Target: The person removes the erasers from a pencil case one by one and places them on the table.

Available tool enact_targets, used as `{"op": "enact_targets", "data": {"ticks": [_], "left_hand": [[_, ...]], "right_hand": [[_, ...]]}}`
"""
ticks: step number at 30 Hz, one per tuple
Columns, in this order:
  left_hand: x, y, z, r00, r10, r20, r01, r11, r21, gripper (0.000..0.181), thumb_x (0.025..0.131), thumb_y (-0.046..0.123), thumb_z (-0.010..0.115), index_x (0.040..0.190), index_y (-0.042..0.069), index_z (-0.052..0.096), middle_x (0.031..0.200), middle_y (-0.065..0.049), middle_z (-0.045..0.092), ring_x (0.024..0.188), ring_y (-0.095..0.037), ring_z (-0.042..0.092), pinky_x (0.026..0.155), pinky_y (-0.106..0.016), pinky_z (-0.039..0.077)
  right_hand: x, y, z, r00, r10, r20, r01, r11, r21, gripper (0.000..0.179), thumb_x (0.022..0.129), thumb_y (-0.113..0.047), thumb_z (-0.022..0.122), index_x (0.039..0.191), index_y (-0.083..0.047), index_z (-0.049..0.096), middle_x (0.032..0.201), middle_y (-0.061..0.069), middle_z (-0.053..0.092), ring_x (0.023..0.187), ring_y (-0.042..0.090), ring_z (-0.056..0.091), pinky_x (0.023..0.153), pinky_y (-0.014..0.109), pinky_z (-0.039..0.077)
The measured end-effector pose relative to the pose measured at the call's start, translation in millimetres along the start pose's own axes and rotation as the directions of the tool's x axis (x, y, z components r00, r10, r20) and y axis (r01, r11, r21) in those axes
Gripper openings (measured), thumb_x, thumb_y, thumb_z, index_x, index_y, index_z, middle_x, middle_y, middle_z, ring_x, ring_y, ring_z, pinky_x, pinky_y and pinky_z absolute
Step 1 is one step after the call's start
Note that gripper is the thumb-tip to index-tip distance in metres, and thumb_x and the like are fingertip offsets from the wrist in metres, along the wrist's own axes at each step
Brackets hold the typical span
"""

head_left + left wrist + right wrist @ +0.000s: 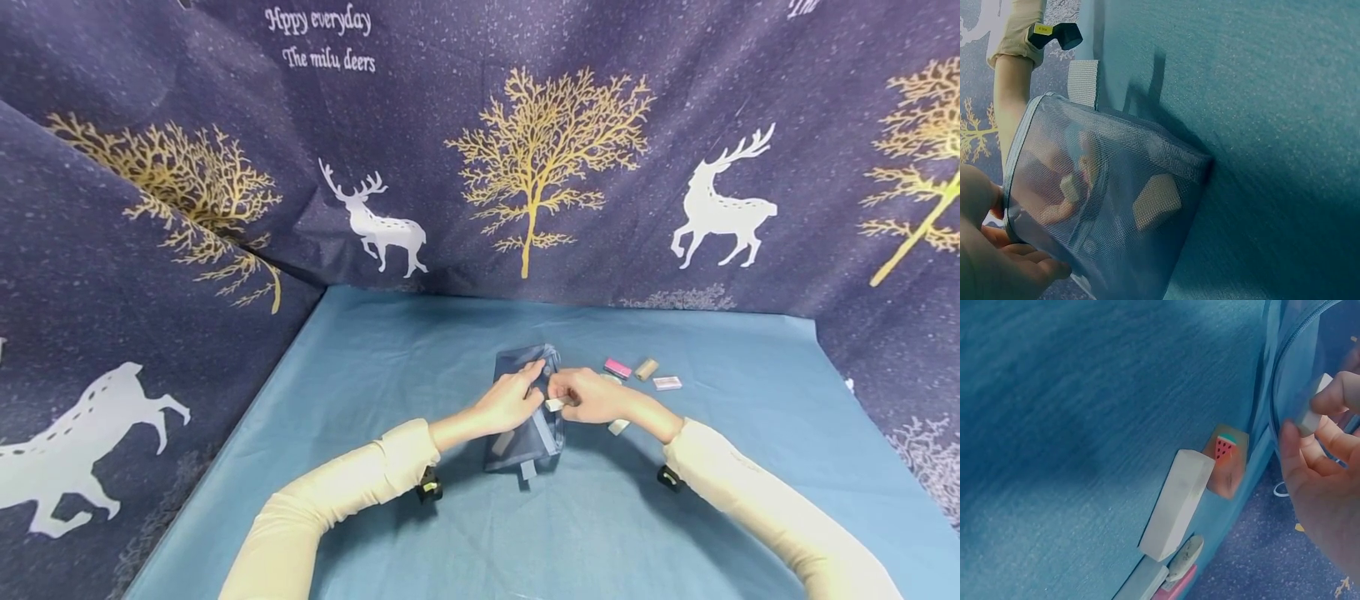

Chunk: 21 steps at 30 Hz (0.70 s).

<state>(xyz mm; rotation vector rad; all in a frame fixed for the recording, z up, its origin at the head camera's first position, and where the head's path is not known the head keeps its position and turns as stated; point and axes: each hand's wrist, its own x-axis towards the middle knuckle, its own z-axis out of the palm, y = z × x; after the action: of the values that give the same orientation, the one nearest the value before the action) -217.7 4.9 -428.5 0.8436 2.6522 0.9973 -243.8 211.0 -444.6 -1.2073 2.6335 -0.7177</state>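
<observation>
A dark blue mesh zip pouch [517, 450] lies on the blue cloth, its zipped side facing right. My left hand [510, 402] grips the pouch by its edge, thumb and fingers on either side in the left wrist view. Between thumb and fingertips of my right hand [588, 396] is a small white eraser [1315, 406], held at the pouch's mouth. Through the mesh, a pale block-shaped eraser [1157, 201] shows inside. Near the right hand lie a long white eraser [1179, 503] and a brownish one with a watermelon picture [1229, 462].
Right of the pouch, a pink eraser [617, 368], a tan one [647, 369] and a white one [667, 382] lie on the cloth. A rounded, speckled pale piece [1185, 557] sits beside them. Behind the table hangs a dark curtain [585, 283] with deer and trees.
</observation>
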Motion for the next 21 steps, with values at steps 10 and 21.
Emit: {"op": "enact_targets", "data": {"ticks": [10, 21], "left_hand": [[2.0, -1.1, 1.8, 1.000, 0.017, -0.022, -0.017, 0.999, 0.035, 0.056, 0.090, 0.019, 0.039, 0.144, 0.006, 0.029, 0.146, -0.019, 0.030, 0.036, -0.006, 0.025, 0.038, -0.022, 0.032], [1.3, -2.8, 2.1, 0.999, 0.030, -0.021, -0.030, 1.000, -0.005, 0.057, 0.090, 0.018, 0.039, 0.144, 0.005, 0.026, 0.146, -0.020, 0.029, 0.035, -0.007, 0.026, 0.034, -0.021, 0.029]], "right_hand": [[-7.6, 7, -3, 1.000, 0.009, 0.018, -0.009, 1.000, 0.013, 0.023, 0.070, -0.004, 0.057, 0.086, -0.020, 0.053, 0.077, -0.004, 0.049, 0.067, 0.008, 0.046, 0.062, 0.021, 0.046], [-17.0, 5, -11, 0.998, -0.008, 0.062, 0.006, 0.999, 0.038, 0.021, 0.070, -0.003, 0.059, 0.086, -0.017, 0.054, 0.075, 0.001, 0.052, 0.061, 0.007, 0.044, 0.056, 0.019, 0.039]]}}
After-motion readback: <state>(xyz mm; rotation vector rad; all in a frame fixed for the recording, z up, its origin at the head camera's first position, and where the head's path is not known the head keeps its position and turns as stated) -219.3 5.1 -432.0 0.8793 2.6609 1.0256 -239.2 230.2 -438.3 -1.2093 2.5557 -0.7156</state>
